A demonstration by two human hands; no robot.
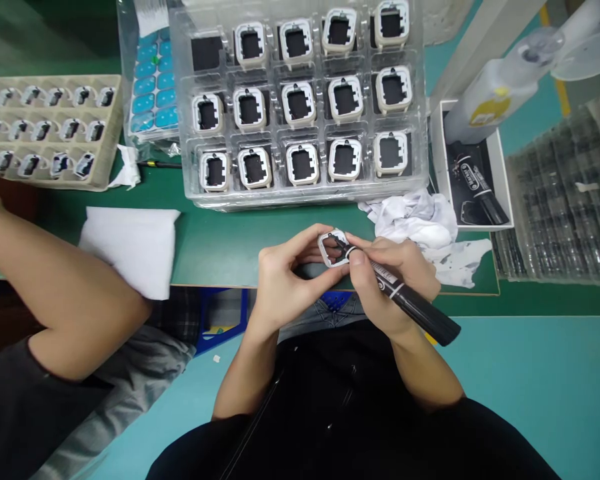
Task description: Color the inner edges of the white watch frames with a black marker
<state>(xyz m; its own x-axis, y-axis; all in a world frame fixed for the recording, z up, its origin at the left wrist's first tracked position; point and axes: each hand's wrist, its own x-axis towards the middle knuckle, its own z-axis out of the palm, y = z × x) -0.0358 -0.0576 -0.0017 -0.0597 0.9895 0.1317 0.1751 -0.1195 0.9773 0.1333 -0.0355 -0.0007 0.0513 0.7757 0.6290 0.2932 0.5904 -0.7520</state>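
Between the thumb and fingers of my left hand (290, 273) is a small white square frame (324, 250) with rounded corners, held above the table's front edge. My right hand (393, 280) grips a black marker pen (415, 303) with its cap pushed on the back end. The pen's tip meets the frame's inner upper right edge, partly behind my fingers. Beyond my hands lies a clear plastic tray (307, 195) with rows of similar white frames, and one pocket at its top left holds no frame.
A co-worker's arm (75, 260) reaches in from the left beside a white cloth (130, 247). A beige tray (55, 177) of small parts stands behind. Crumpled cloths (415, 217) lie right of my hands. A white box (505, 193) holds a bottle (490, 100) and another marker (483, 190).
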